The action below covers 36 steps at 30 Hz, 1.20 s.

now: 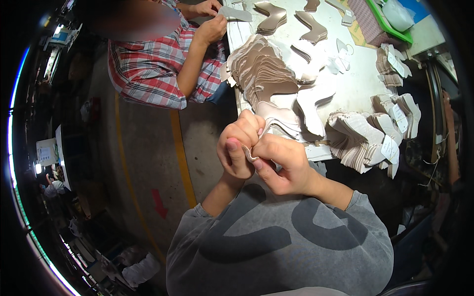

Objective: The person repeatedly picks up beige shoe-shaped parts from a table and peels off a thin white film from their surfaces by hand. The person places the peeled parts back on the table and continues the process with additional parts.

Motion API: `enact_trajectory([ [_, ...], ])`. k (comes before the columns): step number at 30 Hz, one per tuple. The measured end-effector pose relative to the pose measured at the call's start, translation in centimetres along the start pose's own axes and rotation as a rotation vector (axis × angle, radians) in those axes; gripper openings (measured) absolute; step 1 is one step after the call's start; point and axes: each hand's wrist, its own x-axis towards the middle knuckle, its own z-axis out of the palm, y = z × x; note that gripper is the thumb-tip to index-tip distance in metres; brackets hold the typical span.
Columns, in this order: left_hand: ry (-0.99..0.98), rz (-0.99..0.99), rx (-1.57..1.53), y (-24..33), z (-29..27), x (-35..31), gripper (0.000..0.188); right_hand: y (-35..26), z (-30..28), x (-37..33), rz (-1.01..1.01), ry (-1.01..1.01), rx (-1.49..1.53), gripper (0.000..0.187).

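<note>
In front of my chest, both hands are closed on a pale cut piece (pixel 249 154) of thin, flexible sheet material. My left hand (pixel 238 143) has its fingers curled round it. My right hand (pixel 285 165) pinches its edge between thumb and forefinger, close against the left. Most of the piece is hidden by my fingers. Just beyond my hands, at the table's near edge, lie a few pale curved pieces (pixel 279 116). Behind them spreads a large fanned pile of brownish curved pieces (pixel 264 71). A white curved piece (pixel 313 111) lies to the right of the pile.
Tagged stacks of beige pieces (pixel 363 138) line the right part of the white table (pixel 340 89). A green-rimmed basket (pixel 368 22) stands at the far right. On the left, a co-worker in a checked shirt (pixel 148 74) handles a grey piece (pixel 236 14). Yellow lines (pixel 182 160) mark the floor.
</note>
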Motion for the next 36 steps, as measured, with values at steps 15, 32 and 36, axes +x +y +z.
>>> enact_trajectory([
  [15,0.001,0.006,0.088,0.9,0.7,-0.5,0.047,-0.1,0.3,-0.4,0.159,0.01,0.167,0.003],
  [32,-0.085,0.073,0.247,0.7,0.8,-0.3,0.04,0.1,0.1,-0.4,-0.067,0.118,-0.165,0.012],
  [36,-0.081,0.071,0.228,0.7,1.0,-0.3,0.038,0.4,0.0,-0.4,-0.104,0.115,-0.161,0.013],
])
